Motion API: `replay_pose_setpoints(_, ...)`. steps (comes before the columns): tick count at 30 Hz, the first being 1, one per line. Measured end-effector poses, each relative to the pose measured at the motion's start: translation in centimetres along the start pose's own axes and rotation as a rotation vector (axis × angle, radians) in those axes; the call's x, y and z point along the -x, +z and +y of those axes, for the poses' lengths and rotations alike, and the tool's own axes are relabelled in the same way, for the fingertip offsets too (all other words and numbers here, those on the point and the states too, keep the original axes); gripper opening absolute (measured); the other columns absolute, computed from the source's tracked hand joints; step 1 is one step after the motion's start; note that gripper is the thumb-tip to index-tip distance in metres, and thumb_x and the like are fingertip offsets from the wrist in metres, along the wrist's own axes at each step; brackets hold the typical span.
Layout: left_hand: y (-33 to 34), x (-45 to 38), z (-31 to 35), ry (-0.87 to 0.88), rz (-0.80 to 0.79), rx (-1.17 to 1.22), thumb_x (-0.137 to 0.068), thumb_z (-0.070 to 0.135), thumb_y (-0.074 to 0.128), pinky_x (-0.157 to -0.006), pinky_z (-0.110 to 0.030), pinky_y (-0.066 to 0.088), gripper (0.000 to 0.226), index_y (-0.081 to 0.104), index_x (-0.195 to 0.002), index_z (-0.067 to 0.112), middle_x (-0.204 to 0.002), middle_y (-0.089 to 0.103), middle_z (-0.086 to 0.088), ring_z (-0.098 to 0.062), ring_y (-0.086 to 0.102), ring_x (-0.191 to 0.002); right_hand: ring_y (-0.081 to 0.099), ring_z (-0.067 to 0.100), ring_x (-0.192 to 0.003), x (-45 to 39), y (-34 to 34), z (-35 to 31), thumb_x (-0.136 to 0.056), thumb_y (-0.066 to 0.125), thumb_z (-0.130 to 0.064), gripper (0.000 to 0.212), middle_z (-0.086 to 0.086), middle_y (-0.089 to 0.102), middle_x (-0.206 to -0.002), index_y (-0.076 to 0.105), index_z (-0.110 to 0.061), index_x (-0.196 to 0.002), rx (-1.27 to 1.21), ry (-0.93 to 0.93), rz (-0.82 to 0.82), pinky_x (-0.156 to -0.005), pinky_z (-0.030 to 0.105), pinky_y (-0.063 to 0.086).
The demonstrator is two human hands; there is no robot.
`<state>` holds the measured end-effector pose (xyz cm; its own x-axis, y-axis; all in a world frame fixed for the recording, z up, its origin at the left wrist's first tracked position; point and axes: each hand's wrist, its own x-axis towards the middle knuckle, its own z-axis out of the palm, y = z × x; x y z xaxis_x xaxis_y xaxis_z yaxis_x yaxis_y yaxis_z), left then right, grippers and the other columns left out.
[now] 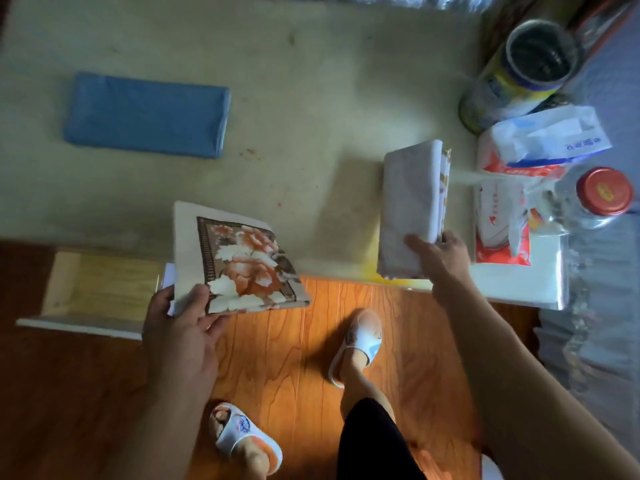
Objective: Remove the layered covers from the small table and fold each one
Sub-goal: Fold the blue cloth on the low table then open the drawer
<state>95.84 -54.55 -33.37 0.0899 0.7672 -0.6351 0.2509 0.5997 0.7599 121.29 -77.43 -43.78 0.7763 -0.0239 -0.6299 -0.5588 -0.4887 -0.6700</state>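
Folding looks finished, we judge: three covers are already folded and the table (pixel 311 81) shows its bare, stained top. We are now in the putting-down step, with one folded cover in each hand.

Our left hand (pixel 180 323) holds the folded floral cover (pixel 242 261) by its near left corner. The thumb lies on top and the fingers (pixel 162 299) curl under the edge, so the hand grips it firmly. This cover hangs over the near edge of the table, half above the wooden floor (pixel 294 341).

Our right hand (pixel 440 258) pinches the folded white cover (pixel 412 206) at its near end, thumb on top, the other fingers hidden below it. This cover lies at the near right part of the table, just beside the tissue packs (pixel 502 223).

The folded blue cover (pixel 147 114) rests alone at the far left of the table, well apart from both hands.

For the next move we think both covers need a flat place. We must lower them level, so the layers do not slide open, and then release the fingers.
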Motion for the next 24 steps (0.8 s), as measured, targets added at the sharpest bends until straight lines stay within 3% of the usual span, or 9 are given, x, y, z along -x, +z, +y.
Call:
replay_pose_setpoints(5, -12.8, 0.5, 0.4, -0.062, 0.104, 0.115, -0.098, 0.009, 0.061, -0.085, -0.042, 0.054, 0.024, 0.061, -0.115, 0.025, -0.098, 0.077, 0.001, -0.023, 0.071, -0.1, 0.059, 0.031, -0.072, 12.5, 3.5, 1.5, -0.077, 0.083, -0.038, 0.045, 0.015, 0.064, -0.083, 0.056, -0.005, -0.088, 0.226, -0.166, -0.044, -0.061, 0.045, 0.05)
replay_pose_setpoints(7, -19.4, 0.7, 0.8, -0.068, 0.17, 0.107, -0.097, 0.009, 0.063, -0.081, -0.04, 0.054, 0.029, 0.058, -0.123, 0.02, -0.102, 0.074, -0.005, -0.026, 0.069, -0.1, 0.057, 0.033, -0.07, 18.0, 6.4, 2.6, -0.079, 0.081, -0.041, 0.044, 0.012, 0.061, -0.077, 0.053, -0.008, -0.084, 0.401, -0.261, -0.122, -0.06, 0.046, 0.046)
replay_pose_setpoints(10, -30.0, -0.3, 1.1, -0.037, 0.197, 0.038, -0.096, 0.012, 0.067, -0.078, -0.042, 0.057, 0.033, 0.058, -0.127, 0.017, -0.108, 0.069, -0.01, -0.031, 0.069, -0.1, 0.055, 0.033, -0.074, 26.1, 12.0, 4.2, -0.082, 0.078, -0.041, 0.038, 0.008, 0.058, -0.078, 0.052, -0.013, -0.089, 0.656, -0.337, -0.221, -0.063, 0.04, 0.039)
replay_pose_setpoints(13, -40.5, -2.2, 1.2, -0.004, 0.228, -0.116, -0.089, 0.025, 0.075, -0.086, -0.057, 0.058, 0.016, 0.07, -0.103, 0.032, -0.104, 0.072, -0.008, -0.034, 0.071, -0.095, 0.06, 0.036, -0.078, 32.3, 17.7, 6.6, -0.078, 0.064, -0.064, 0.047, 0.009, 0.061, -0.079, 0.047, -0.02, -0.087, 0.884, -0.414, -0.294, -0.063, 0.039, 0.042)
replay_pose_setpoints(15, -45.9, -3.7, 1.8, -0.02, 0.257, -0.211, -0.092, 0.024, 0.072, -0.083, -0.055, 0.059, 0.01, 0.07, -0.101, 0.026, -0.103, 0.073, -0.008, -0.032, 0.071, -0.092, 0.064, 0.04, -0.088, 35.3, 21.3, 7.6, -0.081, 0.061, -0.063, 0.045, 0.015, 0.067, -0.091, 0.048, -0.021, -0.092, 1.062, -0.433, -0.33, -0.064, 0.038, 0.042)
replay_pose_setpoints(19, -50.8, -8.1, 2.6, -0.02, 0.284, -0.315, -0.095, 0.028, 0.069, -0.083, -0.049, 0.06, 0.033, 0.063, -0.124, 0.014, -0.113, 0.07, -0.008, -0.03, 0.069, -0.096, 0.065, 0.039, -0.093, 38.8, 27.1, 8.1, -0.091, 0.057, -0.051, 0.037, 0.016, 0.069, -0.103, 0.052, -0.02, -0.109, 1.254, -0.517, -0.35, -0.063, 0.036, 0.037)
replay_pose_setpoints(24, -51.7, -16.7, 2.5, -0.044, 0.306, -0.245, -0.093, 0.03, 0.072, -0.081, -0.049, 0.062, 0.047, 0.055, -0.136, 0.023, -0.123, 0.066, -0.009, -0.028, 0.07, -0.1, 0.067, 0.031, -0.085, 35.8, 35.0, 7.9, -0.095, 0.053, -0.051, 0.033, 0.005, 0.07, -0.1, 0.049, -0.022, -0.111, 1.335, -0.695, -0.363, -0.062, 0.035, 0.043)
